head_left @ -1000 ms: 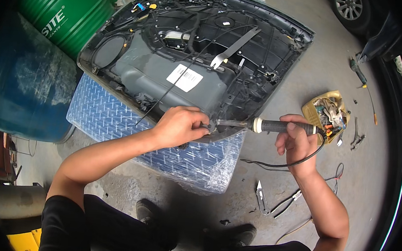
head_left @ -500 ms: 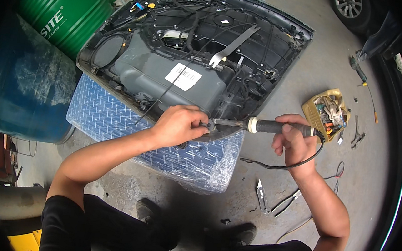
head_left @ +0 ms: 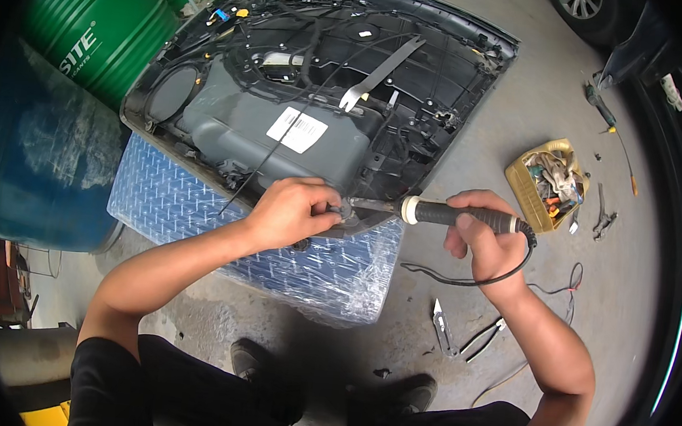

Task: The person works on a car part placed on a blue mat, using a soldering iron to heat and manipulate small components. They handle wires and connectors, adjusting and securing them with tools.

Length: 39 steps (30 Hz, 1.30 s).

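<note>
My right hand is wrapped round the black grip of a corded soldering iron with a cream collar. Its metal shaft points left, and the tip meets the near corner of a dark car door panel. At that same spot my left hand pinches a small dark part, mostly hidden by the fingers, against the panel edge. The panel lies with its inner side up on a plastic-wrapped blue box. A metal pry tool rests across the panel.
Right of the panel, a cut-open yellow container holds tools and rags. Pliers and a utility knife lie on the floor near the iron's cord. Green drums and a blue barrel stand left; a dark car is at right.
The whole scene has shifted slightly left in the picture. Both hands keep their holds, with the iron's tip staying at the panel corner.
</note>
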Tool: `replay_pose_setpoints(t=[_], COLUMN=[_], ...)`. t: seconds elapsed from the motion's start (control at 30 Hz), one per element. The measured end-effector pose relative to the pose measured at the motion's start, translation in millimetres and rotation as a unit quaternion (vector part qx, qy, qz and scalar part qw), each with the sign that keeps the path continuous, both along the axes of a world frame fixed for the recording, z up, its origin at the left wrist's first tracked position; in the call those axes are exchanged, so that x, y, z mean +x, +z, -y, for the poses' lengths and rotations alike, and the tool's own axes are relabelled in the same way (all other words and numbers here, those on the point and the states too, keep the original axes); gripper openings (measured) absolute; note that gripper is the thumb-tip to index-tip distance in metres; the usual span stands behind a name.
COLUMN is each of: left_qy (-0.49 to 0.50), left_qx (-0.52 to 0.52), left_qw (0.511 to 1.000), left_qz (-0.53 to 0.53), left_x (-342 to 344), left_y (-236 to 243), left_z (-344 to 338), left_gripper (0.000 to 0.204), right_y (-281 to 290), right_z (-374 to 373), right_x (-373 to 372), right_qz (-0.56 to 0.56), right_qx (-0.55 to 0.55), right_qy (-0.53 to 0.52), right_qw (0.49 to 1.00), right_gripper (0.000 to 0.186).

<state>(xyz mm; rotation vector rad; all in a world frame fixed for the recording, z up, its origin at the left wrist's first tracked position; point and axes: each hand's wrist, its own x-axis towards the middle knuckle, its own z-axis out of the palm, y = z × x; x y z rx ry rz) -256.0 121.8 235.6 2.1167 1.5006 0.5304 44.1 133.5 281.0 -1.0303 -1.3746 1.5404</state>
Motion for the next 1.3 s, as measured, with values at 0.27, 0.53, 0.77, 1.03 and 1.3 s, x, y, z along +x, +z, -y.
replay_pose_setpoints(t=[0.27,0.53,0.77,1.03,1.3], left_qy=[-0.009,-0.011,0.000,0.008,0.008], left_qx=[0.001,0.007,-0.009,-0.015,-0.008], left_qw=[1.000,1.000,1.000,1.000,1.000], left_qz=[0.025,0.020,0.009,0.017,0.018], left_x=[0.8,0.6,0.4,1.5,1.4], left_y=[-2.9,-2.8,-0.3,0.0,-1.7], left_z=[-0.6,-1.1,-0.6,-0.1,0.0], left_gripper=[0.018,0.019,0.020,0.019,0.018], right_y=[1.7,-1.2,0.3,-1.0,1.0], right_z=[-0.7,-0.2,-1.5,0.9,4.9], right_x=[1.2,-2.5,-4.3,0.5,0.7], right_qz=[0.032,0.042,0.044,0.022,0.025], right_qx=[-0.004,0.006,-0.002,-0.014,-0.021], right_qy=[-0.001,-0.015,-0.021,-0.014,-0.021], right_qw=[0.999,0.999,0.999,1.000,0.999], right_gripper=[0.022,0.025,0.025,0.020,0.019])
